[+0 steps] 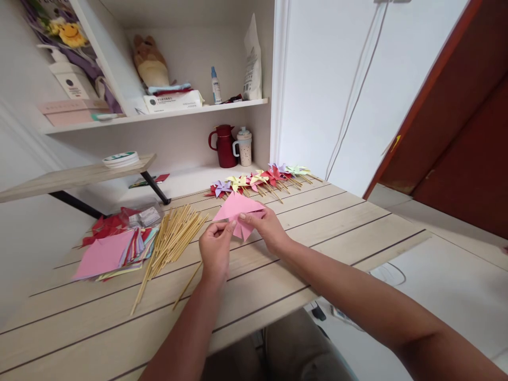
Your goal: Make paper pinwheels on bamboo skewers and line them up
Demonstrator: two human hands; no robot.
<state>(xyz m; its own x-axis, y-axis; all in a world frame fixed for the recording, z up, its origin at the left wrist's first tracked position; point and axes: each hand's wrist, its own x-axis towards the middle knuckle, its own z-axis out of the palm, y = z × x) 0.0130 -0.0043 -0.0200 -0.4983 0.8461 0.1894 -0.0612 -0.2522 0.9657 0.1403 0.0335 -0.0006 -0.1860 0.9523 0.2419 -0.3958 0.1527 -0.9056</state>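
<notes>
A pink sheet of paper (239, 204), with slits cut in from its corners, is held up over the table between both hands. My left hand (216, 246) pinches its lower left part between thumb and fingers. On the other side my right hand (266, 227) grips the right part, thumb on top and fingers behind. One thin wooden stick (187, 286) lies by my left wrist. Left of that hand is a loose heap of similar sticks (174, 235). Finished paper pinwheels (257, 181) in several colours lie in a row behind the paper.
A stack of coloured paper squares (105, 254) lies at the left, by red paper and a clear bag (146, 216). A small raised shelf (79, 177) stands behind them. At the back are a red jug (225, 147) and a pale cup (244, 147). The table (337, 227) ends at the right.
</notes>
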